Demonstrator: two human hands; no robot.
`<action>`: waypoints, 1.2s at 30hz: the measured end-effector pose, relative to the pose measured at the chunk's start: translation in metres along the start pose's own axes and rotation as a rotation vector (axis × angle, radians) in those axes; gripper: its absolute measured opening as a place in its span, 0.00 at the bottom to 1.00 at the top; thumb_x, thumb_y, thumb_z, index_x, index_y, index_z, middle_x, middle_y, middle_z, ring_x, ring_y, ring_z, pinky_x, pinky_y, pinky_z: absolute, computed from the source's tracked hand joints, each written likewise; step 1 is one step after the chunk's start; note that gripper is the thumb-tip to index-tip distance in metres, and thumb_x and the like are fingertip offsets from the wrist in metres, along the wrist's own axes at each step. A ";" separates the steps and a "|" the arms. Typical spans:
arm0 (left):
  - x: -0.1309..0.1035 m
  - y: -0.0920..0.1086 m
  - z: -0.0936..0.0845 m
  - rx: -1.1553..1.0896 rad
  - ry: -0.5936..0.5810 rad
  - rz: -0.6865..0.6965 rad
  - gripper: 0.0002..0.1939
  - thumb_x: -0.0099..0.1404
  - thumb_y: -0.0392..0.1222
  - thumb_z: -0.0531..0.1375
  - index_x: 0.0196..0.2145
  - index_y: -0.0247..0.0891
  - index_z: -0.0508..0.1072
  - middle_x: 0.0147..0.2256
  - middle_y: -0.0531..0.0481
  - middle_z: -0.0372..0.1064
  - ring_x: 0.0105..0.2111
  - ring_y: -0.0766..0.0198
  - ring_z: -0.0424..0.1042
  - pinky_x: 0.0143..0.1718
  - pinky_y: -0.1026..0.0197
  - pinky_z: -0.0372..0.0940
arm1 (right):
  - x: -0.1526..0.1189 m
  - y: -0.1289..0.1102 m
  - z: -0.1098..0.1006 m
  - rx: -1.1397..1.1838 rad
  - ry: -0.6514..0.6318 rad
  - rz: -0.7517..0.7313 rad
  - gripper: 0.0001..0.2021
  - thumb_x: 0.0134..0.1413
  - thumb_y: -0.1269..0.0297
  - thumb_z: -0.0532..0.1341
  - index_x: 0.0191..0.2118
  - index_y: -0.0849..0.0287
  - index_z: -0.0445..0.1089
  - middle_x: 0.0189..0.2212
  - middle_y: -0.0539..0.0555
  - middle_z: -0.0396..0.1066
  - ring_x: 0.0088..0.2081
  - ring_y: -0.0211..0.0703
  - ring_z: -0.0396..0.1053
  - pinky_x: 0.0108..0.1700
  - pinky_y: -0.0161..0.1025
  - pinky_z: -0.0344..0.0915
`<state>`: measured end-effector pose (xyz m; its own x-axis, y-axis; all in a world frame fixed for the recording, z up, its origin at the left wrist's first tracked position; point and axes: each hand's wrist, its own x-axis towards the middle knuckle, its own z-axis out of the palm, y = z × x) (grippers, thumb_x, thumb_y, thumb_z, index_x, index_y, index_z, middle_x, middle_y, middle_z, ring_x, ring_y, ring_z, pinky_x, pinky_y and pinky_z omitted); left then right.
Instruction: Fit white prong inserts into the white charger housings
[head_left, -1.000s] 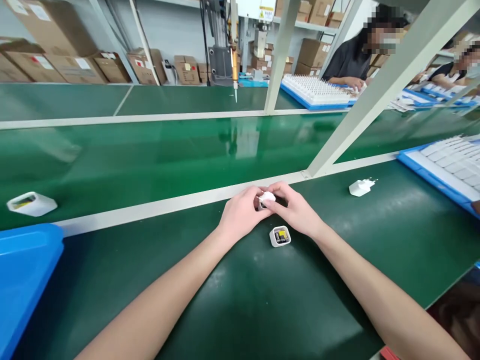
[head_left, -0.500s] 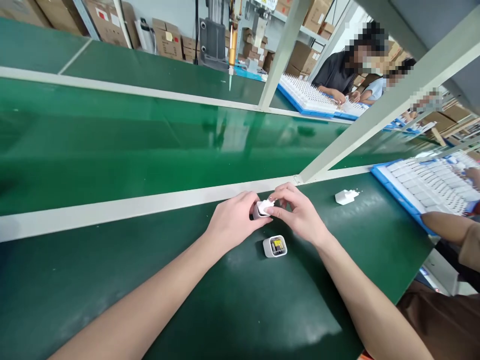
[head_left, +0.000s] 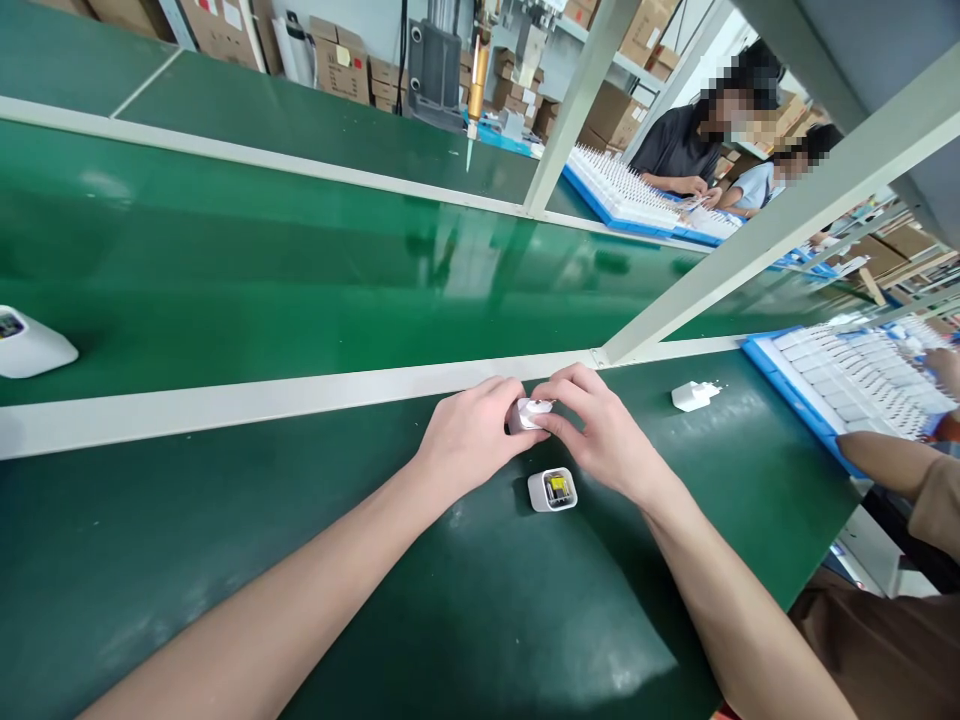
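Between both hands is a white plug charger (head_left: 529, 415), its pin end pointing right. My left hand (head_left: 474, 428) is closed around the housing from the left. My right hand (head_left: 596, 425) pinches the pin-end cap from the right, its fingertips partly covering the pins. The cap sits close against the housing. Just below, an open white charger housing (head_left: 535, 493) rests on the green bench, with a yellow part and metal bits visible inside. Farther right on the bench lies a closed white plug charger (head_left: 691, 397), pins toward the right.
Beyond a pale rail (head_left: 300, 388) runs a green conveyor belt (head_left: 300, 270), carrying a white housing (head_left: 37, 345) at the left. A slanted post (head_left: 720, 240) rises from the rail. At right are a blue tray (head_left: 799, 385) of chargers and a neighbour's arm (head_left: 885, 460). Co-workers sit opposite.
The cap in my right hand has gone from tilted to lying closer against the housing in my left. A white housing has come into view on the belt at the left edge.
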<state>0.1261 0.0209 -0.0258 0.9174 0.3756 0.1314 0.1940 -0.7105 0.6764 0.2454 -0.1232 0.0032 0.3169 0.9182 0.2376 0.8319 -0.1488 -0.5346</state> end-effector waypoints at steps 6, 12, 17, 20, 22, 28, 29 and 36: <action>0.000 0.000 0.001 0.018 0.004 0.016 0.17 0.63 0.53 0.65 0.31 0.38 0.65 0.34 0.55 0.70 0.29 0.66 0.68 0.27 0.63 0.51 | 0.000 -0.004 0.006 0.170 0.172 0.117 0.05 0.64 0.61 0.62 0.38 0.54 0.68 0.31 0.49 0.66 0.31 0.40 0.63 0.34 0.38 0.62; 0.000 -0.004 0.003 0.017 -0.006 0.048 0.16 0.62 0.51 0.66 0.33 0.39 0.65 0.34 0.56 0.71 0.30 0.66 0.69 0.27 0.63 0.51 | -0.003 0.007 -0.004 0.555 0.194 0.309 0.11 0.60 0.53 0.65 0.41 0.54 0.71 0.27 0.48 0.66 0.26 0.37 0.61 0.27 0.36 0.61; -0.001 -0.004 0.003 0.013 -0.016 0.059 0.17 0.62 0.53 0.66 0.33 0.39 0.65 0.35 0.56 0.71 0.31 0.65 0.70 0.27 0.63 0.52 | -0.006 0.006 -0.012 0.581 -0.014 0.268 0.17 0.58 0.54 0.68 0.50 0.53 0.72 0.37 0.52 0.73 0.35 0.42 0.70 0.34 0.39 0.68; -0.001 -0.002 0.003 0.039 -0.036 0.071 0.18 0.62 0.54 0.66 0.32 0.39 0.65 0.35 0.55 0.72 0.32 0.63 0.70 0.27 0.62 0.52 | -0.006 0.004 -0.004 0.227 0.059 0.164 0.11 0.60 0.54 0.67 0.41 0.54 0.73 0.35 0.52 0.72 0.34 0.42 0.68 0.35 0.40 0.65; -0.001 -0.002 0.003 0.072 -0.034 0.088 0.17 0.63 0.54 0.65 0.32 0.39 0.65 0.34 0.54 0.72 0.32 0.63 0.71 0.27 0.61 0.52 | -0.005 0.004 0.002 0.012 0.086 0.079 0.10 0.62 0.54 0.65 0.36 0.55 0.71 0.31 0.52 0.69 0.32 0.42 0.65 0.34 0.40 0.63; -0.001 -0.002 0.003 0.097 -0.047 0.088 0.19 0.62 0.55 0.66 0.31 0.39 0.64 0.34 0.54 0.72 0.33 0.61 0.72 0.27 0.61 0.52 | -0.005 0.004 0.002 -0.025 0.043 0.007 0.04 0.67 0.60 0.61 0.41 0.54 0.69 0.34 0.51 0.70 0.32 0.41 0.65 0.34 0.38 0.62; -0.002 -0.002 0.003 0.097 -0.050 0.090 0.20 0.61 0.56 0.66 0.31 0.39 0.64 0.34 0.54 0.72 0.33 0.62 0.71 0.27 0.61 0.52 | -0.006 0.004 0.001 -0.014 0.046 0.010 0.04 0.67 0.61 0.61 0.41 0.54 0.69 0.34 0.51 0.70 0.32 0.40 0.65 0.33 0.38 0.62; -0.002 -0.001 0.001 0.086 -0.050 0.090 0.18 0.63 0.54 0.65 0.31 0.39 0.64 0.35 0.55 0.72 0.33 0.63 0.71 0.28 0.61 0.53 | -0.006 0.004 0.000 -0.006 0.029 0.009 0.06 0.66 0.58 0.62 0.39 0.54 0.69 0.33 0.52 0.70 0.32 0.42 0.65 0.34 0.40 0.63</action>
<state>0.1251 0.0199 -0.0275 0.9483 0.2790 0.1511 0.1369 -0.7894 0.5985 0.2470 -0.1290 0.0001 0.3374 0.9057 0.2568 0.8316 -0.1590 -0.5322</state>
